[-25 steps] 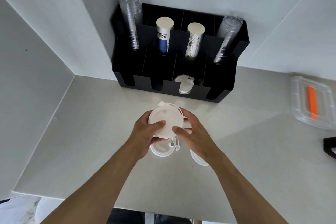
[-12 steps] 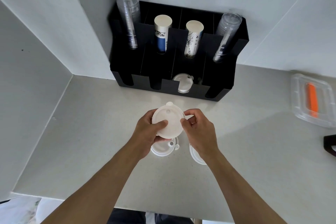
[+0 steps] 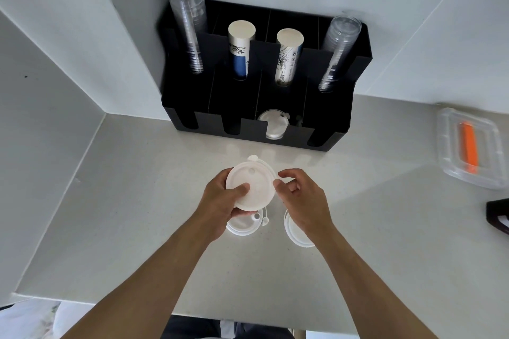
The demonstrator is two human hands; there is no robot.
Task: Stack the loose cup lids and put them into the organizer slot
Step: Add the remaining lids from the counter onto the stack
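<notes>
The left hand (image 3: 220, 201) clamps a small stack of white lids (image 3: 252, 187), thumb on the top face and the other fingers underneath, holding it above the counter (image 3: 137, 201) with the flat face tilted toward the camera. The right hand (image 3: 300, 198) sits just beside the stack's right edge, its fingers (image 3: 286, 175) curled loosely and touching or nearly touching the rim; they grip nothing that can be seen.

What the coming move turns on is what lies below and nearer the person than the fingers: two loose lids rest flat on the counter. One loose lid (image 3: 242, 226) is directly under the left hand, partly hidden by it. The other loose lid (image 3: 296, 231) lies under the right wrist, so the right hand is the nearer one to collect it, and it would likely have to draw back and down to do so.

Ahead of the fingers, away from the person, stands the black organizer (image 3: 330, 118) against the wall. One front slot already holds a stored lid (image 3: 272, 125), almost straight ahead of the held stack; nothing lies on the counter between. The tall cup stacks stand further back and should not hinder. A clear container (image 3: 468, 146) sits well off to the right.
</notes>
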